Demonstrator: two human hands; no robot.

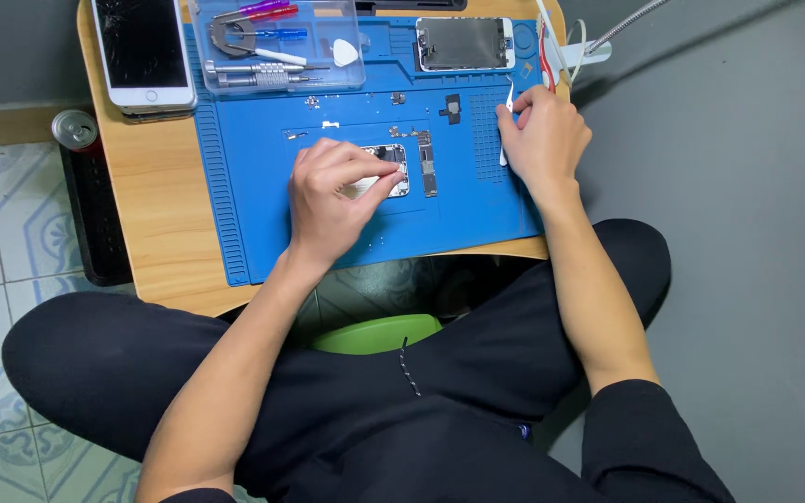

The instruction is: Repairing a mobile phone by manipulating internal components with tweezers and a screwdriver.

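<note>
Two hands on blue mat (pixel 263 177), left hand (pixel 333 191) pinching opened phone (pixel 386 170), right hand (pixel 544 140) gripping white tweezers (pixel 508 116)

Opened phone (pixel 386 170) on mat (pixel 263 214); tool tray (pixel 277 47) behind it, cracked phone (pixel 142 51) left of tray

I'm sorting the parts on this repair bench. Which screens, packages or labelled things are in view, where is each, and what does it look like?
White phone: table's far left corner, rectangular, cracked dark screen.
Detached screen panel: far edge of the blue mat, rectangular, grey glass, white ends.
Clear tool box: between them, see-through plastic, holding small tools.
Drink can: on the floor left of the table, silver top, red side.
</note>
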